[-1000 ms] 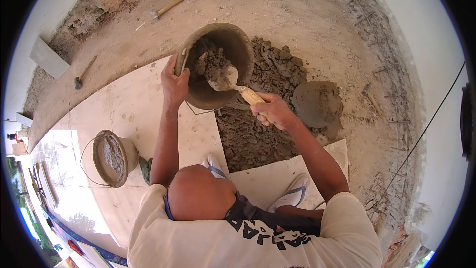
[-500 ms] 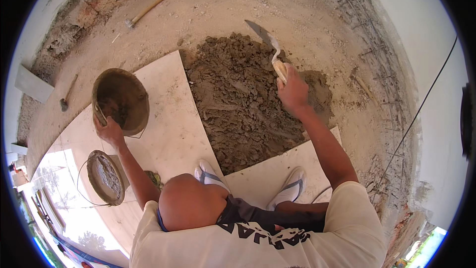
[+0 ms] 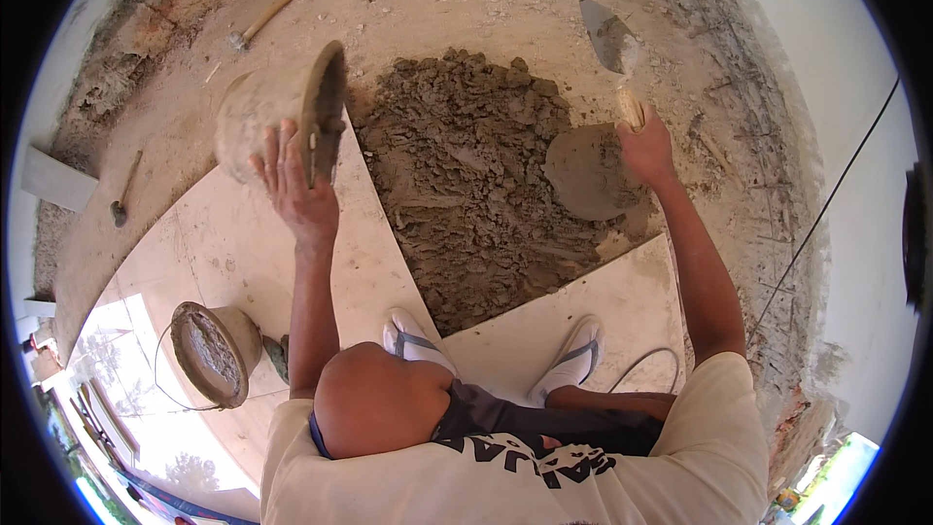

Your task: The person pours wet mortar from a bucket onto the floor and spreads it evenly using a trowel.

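Observation:
My left hand (image 3: pixel 299 190) grips a mud-caked bucket (image 3: pixel 258 126) near its rim, fingers against the outer wall. The bucket is tipped on its side, its mouth facing right toward a heap of dark wet mortar (image 3: pixel 466 175). Most of its inside is hidden from me. My right hand (image 3: pixel 646 148) is closed round the wooden handle of a pointed trowel (image 3: pixel 609 36), held at the heap's right side with its blade pointing away. Below that hand lies a smooth round patch of mortar (image 3: pixel 588 173).
A second bucket (image 3: pixel 243 331) holding grey mix stands at the left on pale tiles (image 3: pixel 204 243). A hammer (image 3: pixel 277 12) and a smaller hammer (image 3: pixel 126 190) lie on the dirt floor. Exposed rebar (image 3: pixel 739 87) runs along the right wall. My feet stand at the heap's near edge.
My left hand has moved the bucket up and right, tipping its mouth from facing me to facing right. My right hand has shifted right, and the trowel blade has swung right and farther away.

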The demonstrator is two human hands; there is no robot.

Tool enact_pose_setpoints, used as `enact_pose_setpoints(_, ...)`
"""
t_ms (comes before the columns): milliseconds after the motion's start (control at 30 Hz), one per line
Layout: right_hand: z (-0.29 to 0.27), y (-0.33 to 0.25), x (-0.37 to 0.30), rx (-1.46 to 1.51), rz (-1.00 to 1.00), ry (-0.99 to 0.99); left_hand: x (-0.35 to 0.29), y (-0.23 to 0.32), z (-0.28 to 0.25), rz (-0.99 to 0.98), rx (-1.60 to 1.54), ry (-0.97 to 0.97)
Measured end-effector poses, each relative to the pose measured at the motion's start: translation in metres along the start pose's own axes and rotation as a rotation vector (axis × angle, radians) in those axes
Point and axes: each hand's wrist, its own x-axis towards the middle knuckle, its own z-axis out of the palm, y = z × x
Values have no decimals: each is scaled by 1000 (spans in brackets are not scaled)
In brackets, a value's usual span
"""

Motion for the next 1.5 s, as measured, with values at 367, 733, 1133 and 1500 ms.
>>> enact_pose_setpoints(367,-60,42,-31,-294,-45,11,56,15,46,243,-1,2)
enact_pose_setpoints(733,-75,76,-98,-132,50,78,30,-5,-5,-108,-105,20)
enact_pose_setpoints(1133,10,130,-174,-205,294,-242,-20,-83,-68,-987,-536,246)
enact_pose_setpoints(1500,1,138,-130,-210,278,-232,-70,-178,-113,-1257,-422,472)
